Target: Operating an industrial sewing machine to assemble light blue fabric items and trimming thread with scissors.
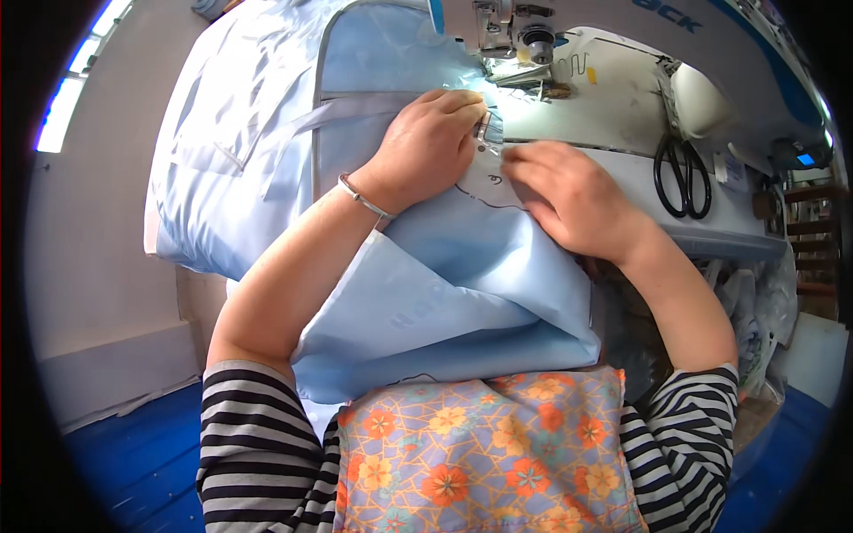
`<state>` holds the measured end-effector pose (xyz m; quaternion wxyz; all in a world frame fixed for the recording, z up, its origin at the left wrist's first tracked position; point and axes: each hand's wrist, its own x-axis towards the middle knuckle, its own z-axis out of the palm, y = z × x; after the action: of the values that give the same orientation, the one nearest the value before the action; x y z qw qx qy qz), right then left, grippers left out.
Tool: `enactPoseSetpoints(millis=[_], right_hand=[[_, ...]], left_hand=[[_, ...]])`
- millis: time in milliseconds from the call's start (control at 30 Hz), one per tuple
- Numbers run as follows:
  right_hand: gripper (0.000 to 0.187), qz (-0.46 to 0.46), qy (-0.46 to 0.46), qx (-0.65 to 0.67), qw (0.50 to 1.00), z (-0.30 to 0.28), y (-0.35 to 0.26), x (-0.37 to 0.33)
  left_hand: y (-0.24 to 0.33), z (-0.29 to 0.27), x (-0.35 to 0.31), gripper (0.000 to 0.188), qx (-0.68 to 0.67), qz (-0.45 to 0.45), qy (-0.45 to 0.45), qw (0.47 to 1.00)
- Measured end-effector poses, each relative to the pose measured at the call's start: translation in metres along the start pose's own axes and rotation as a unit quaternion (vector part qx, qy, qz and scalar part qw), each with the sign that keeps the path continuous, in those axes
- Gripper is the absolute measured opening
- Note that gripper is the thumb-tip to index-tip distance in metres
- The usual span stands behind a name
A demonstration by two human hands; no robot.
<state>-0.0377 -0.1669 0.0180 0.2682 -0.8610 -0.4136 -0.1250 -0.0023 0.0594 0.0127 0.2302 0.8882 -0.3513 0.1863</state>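
Note:
A large piece of light blue fabric point(524, 258) with thin dark printed lines lies across the sewing machine bed and hangs in folds toward my lap. My left hand point(426, 142), a bracelet at its wrist, presses on the fabric with fingers together and bent at the tips. Small metal parts show beside its fingertips. My right hand point(573, 191) is at the fabric's right edge, thumb and fingers closed around it; the fingertips are partly hidden. A grey strip point(364, 108) crosses the fabric left of my left hand. The sewing machine head point(538, 40) stands beyond both hands.
Black-handled scissors point(682, 178) lie on the machine table to the right. A white rounded part point(699, 99) stands behind them. The bulky fabric point(227, 160) spreads over the left side near the wall point(98, 222). Plastic bags point(751, 311) hang below the table at right.

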Motion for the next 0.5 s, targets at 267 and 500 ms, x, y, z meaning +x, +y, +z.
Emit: enactPoseSetpoints(millis=[267, 500], right_hand=[[0.019, -0.054, 0.052, -0.007, 0.997, 0.012, 0.0, 0.013], [0.018, -0.039, 0.047, 0.005, 0.998, 0.013, 0.004, 0.019]], left_hand=[[0.002, -0.003, 0.006, 0.026, -0.013, 0.0, -0.032, 0.999], [0.001, -0.006, 0.007, 0.028, 0.024, 0.023, -0.051, 0.998]])
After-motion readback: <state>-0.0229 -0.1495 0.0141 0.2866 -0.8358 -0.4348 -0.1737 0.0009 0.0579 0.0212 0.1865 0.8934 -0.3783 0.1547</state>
